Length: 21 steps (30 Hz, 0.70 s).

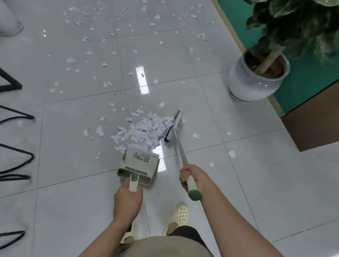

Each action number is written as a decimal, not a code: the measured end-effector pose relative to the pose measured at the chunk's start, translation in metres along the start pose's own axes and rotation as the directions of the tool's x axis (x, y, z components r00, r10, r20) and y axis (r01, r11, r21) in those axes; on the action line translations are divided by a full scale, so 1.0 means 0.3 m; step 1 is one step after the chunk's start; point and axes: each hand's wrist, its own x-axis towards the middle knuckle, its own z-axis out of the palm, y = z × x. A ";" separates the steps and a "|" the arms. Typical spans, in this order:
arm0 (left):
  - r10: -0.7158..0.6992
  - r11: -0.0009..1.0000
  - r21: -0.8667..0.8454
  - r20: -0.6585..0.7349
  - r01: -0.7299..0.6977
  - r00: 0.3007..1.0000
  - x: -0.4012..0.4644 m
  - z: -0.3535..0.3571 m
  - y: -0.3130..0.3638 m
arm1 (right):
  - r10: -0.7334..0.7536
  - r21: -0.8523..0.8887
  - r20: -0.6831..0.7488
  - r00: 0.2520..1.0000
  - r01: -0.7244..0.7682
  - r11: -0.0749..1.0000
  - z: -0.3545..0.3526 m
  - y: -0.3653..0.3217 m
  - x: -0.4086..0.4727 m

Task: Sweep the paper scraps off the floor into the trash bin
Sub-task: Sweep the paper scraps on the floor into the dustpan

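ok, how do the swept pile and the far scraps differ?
The pile is dense, with overlapping pieces; the far scraps lie thin and apart. The pile sits between the dustpan and the broom head; the far scraps are well beyond both. Both are white torn paper on the tile floor.

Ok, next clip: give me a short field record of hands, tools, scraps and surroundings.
left hand: grips dustpan handle, pan on floor
right hand: grips broom handle
broom head: against right side of gathered pile
loose scraps: many scattered farther ahead
trash bin: not in view
surroundings: potted plant right, black chair legs left
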 end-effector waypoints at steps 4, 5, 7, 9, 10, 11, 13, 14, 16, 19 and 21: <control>0.020 1.000 0.004 0.006 -0.020 1.000 -0.012 0.119 0.080 | -0.102 -0.041 -0.031 0.994 0.101 0.994 -0.060 -0.055 -0.091; 0.024 1.000 0.009 0.010 -0.024 1.000 -0.014 0.152 0.099 | -0.135 -0.079 -0.065 0.989 0.129 0.988 -0.093 -0.069 -0.118; 0.034 0.999 0.017 0.027 -0.034 0.999 -0.024 0.220 0.143 | -0.196 -0.137 -0.133 0.972 0.177 0.975 -0.174 -0.099 -0.174; 0.073 0.997 0.018 0.063 -0.074 0.995 -0.041 0.283 0.193 | -0.241 -0.134 -0.188 0.952 0.218 0.967 -0.271 -0.128 -0.223; 0.094 0.995 0.024 0.082 -0.097 0.992 -0.048 0.312 0.216 | -0.259 -0.128 -0.216 0.941 0.236 0.963 -0.321 -0.142 -0.243; 0.114 0.992 0.039 0.101 -0.119 0.988 -0.050 0.338 0.236 | -0.274 -0.123 -0.247 0.930 0.251 0.960 -0.369 -0.152 -0.262; 0.147 0.986 0.055 0.146 -0.156 0.978 -0.056 0.385 0.276 | -0.288 -0.103 -0.302 0.909 0.269 0.957 -0.457 -0.167 -0.289; 0.161 0.984 0.055 0.170 -0.172 0.972 -0.056 0.408 0.295 | -0.286 -0.084 -0.325 0.901 0.274 0.958 -0.496 -0.172 -0.296; 0.190 0.976 0.067 0.208 -0.208 0.960 -0.063 0.452 0.334 | -0.264 -0.014 -0.365 0.893 0.278 0.960 -0.564 -0.180 -0.302; 0.243 0.960 0.076 0.251 -0.270 0.937 -0.075 0.493 0.394 | -0.239 0.053 -0.399 0.885 0.282 0.958 -0.647 -0.197 -0.303; 0.254 0.955 0.087 0.259 -0.284 0.932 -0.052 0.507 0.415 | -0.206 0.089 -0.405 0.891 0.263 0.961 -0.687 -0.213 -0.304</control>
